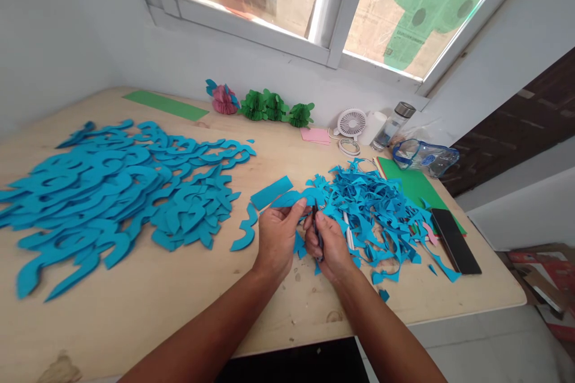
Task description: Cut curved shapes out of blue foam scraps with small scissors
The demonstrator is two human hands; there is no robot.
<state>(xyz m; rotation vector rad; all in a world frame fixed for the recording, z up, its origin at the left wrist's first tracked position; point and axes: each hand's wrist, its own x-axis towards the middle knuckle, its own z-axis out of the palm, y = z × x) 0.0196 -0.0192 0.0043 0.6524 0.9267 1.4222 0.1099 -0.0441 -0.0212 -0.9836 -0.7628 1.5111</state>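
Observation:
Between finger and thumb, my left hand (277, 238) pinches a strip of blue paper (291, 197) above the table. My right hand (329, 244) is closed around dark-handled scissors (317, 230), whose blades meet the paper's right end. A blue rectangle of paper (271, 192) lies just beyond my left hand, and a wavy blue cutout (245, 230) rests to its left. Close to my right hand spreads a heap of blue paper scraps (372, 209), with a white pen-like stick (348, 231) partly under them.
Wavy blue cutouts (90, 185) are piled at left, beside a smaller pile of blue pieces (193, 209). A black phone (456, 241) and green sheets (406, 185) lie at right. Along the wall stand green paper ornaments (265, 105), a small fan (351, 124) and a bottle (394, 125).

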